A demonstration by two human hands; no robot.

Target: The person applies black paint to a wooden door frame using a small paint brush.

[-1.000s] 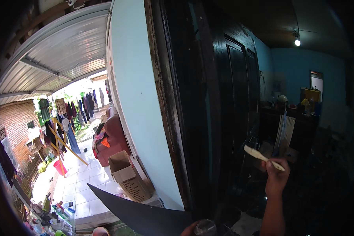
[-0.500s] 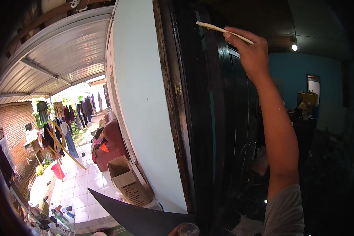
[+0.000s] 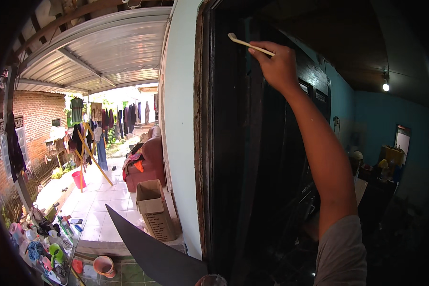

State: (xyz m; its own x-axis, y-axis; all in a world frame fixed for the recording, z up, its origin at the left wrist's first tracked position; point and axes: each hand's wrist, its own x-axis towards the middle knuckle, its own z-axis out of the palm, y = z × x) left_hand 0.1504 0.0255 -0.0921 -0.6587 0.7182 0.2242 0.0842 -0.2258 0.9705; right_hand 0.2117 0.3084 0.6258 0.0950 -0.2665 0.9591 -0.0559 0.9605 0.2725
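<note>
My right hand (image 3: 277, 66) is raised at the upper middle, fingers pinched on the pale handle of a slim paintbrush (image 3: 252, 46). The brush's wider tip points left toward a glossy black door frame (image 3: 224, 119); in the dark I cannot tell whether it touches. At the bottom edge, a sliver of my left hand (image 3: 199, 282) curls against a clear round jar (image 3: 214, 280), mostly cut off by the picture's edge. A dark curved panel (image 3: 152, 252) spreads to the left of the jar.
A pale wall (image 3: 182, 133) borders the frame. Outside are a cardboard box (image 3: 157, 214), a reddish armchair (image 3: 150, 162), hanging laundry, a pink bucket (image 3: 79, 179) and a cluttered rack (image 3: 47, 252). Indoors, a bulb (image 3: 385, 87) glows at right.
The view has shifted, bringing a bucket at the lower left into sight. My right hand and the brush have moved slightly left and down, with the tip now angled upward.
</note>
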